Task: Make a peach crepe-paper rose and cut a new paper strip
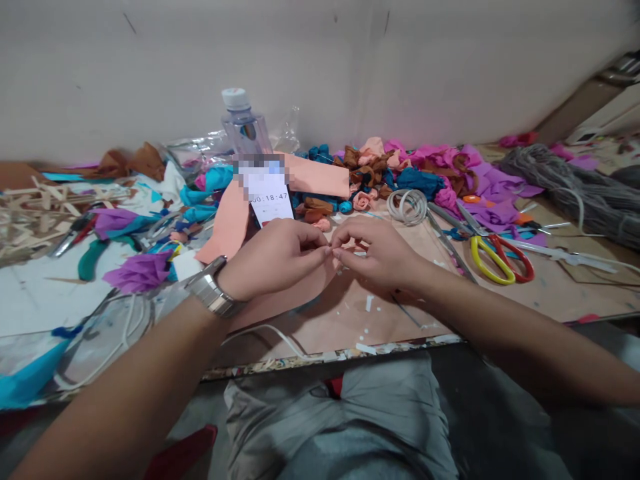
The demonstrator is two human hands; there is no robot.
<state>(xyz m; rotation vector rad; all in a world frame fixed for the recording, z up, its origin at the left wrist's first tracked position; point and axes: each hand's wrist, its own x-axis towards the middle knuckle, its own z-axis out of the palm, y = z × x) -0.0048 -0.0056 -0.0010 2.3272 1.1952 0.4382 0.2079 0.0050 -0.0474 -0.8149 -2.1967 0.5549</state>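
Observation:
My left hand (273,263), with a metal watch (213,293) on its wrist, and my right hand (377,253) meet fingertip to fingertip above a plywood board (350,320). Both pinch something very small and thin between thumb and forefinger; I cannot make out what it is. A peach paper sheet (230,223) lies under and behind my left hand. A phone (267,190) showing a timer stands just beyond my hands.
Red-and-yellow scissors (495,257), a wire coil (406,205), crumpled paper flowers (380,170) and purple paper (487,183) lie at the right back. A water bottle (243,123), green-handled pliers (93,257), a purple flower (137,272) and wooden sticks (35,210) are left. Grey yarn (575,187) lies far right.

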